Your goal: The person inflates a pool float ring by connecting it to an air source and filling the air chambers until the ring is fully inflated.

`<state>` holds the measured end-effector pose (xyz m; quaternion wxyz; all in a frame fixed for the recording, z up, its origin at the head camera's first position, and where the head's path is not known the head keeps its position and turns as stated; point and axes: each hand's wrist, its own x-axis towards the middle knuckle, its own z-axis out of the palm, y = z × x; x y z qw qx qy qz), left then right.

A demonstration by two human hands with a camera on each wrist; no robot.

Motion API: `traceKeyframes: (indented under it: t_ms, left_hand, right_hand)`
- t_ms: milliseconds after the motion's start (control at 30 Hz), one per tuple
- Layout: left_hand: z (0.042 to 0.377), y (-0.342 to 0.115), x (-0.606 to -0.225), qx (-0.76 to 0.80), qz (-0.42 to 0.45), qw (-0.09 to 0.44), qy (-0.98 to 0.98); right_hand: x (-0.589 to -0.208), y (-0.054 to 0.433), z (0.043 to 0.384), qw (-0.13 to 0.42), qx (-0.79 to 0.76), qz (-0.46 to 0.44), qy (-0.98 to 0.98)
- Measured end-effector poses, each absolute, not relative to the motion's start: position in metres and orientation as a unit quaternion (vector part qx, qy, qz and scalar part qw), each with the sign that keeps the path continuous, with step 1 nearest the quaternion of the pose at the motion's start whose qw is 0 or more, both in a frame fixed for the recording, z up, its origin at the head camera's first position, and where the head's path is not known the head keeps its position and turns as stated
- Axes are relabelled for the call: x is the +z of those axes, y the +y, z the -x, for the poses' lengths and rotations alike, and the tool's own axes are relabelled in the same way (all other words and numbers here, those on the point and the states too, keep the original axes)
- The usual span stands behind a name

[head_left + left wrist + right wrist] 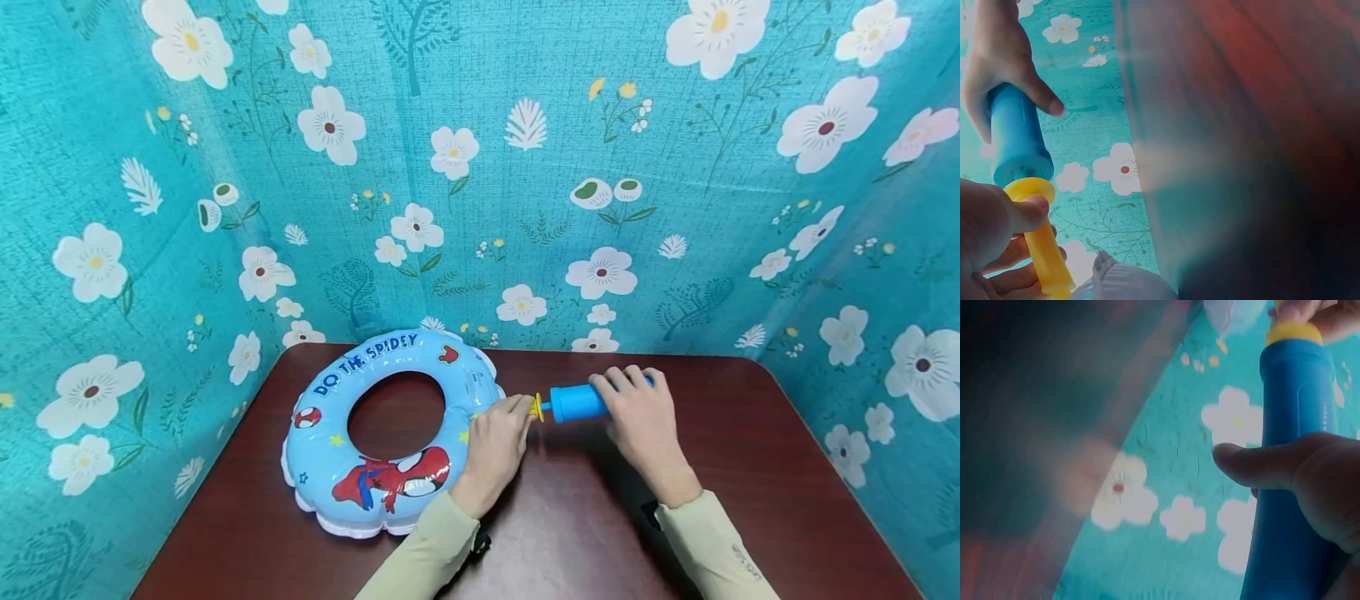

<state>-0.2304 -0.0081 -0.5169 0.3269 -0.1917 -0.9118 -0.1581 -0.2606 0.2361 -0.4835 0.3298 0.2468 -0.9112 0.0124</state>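
Observation:
A light blue inflatable swim ring (318,450) with a red cartoon figure lies puffed out on the left of the table. To its right is a hand pump with a blue barrel (576,403) and a yellow end piece (1047,256). My left hand (495,442) grips the yellow piece at the ring's inner right side, thumb close to its round flange. The valve area is hidden behind those fingers. My right hand (645,425) wraps round the blue barrel, which is held roughly level over the table. In the right wrist view, its thumb (1254,464) lies across the barrel.
The dark red-brown table (555,533) has rounded back corners. A teal flowered curtain (495,225) hangs behind it and along both sides. Dark wrist straps show near the sleeve cuffs.

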Motion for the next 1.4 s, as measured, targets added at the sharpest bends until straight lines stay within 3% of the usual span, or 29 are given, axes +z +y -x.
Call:
traceKeyframes:
  t_ms: [400,1000,1400]
  left_hand:
    - [0.230,-0.011,-0.517,-0.161,0.197,0.319,-0.913]
    - [0.229,-0.008,-0.515,-0.175,0.202,0.308,-0.913]
    - [0.231,-0.012,-0.514,-0.188,0.198,0.300,-0.914]
  right_hand:
    - [-0.469,0.302,0.268,0.342,0.054,-0.171,-0.922]
    - [-0.495,0.233,0.260,0.341,0.015,-0.252,-0.906]
    - [-0.473,0.301,0.270,0.355,0.044,-0.167,-0.919]
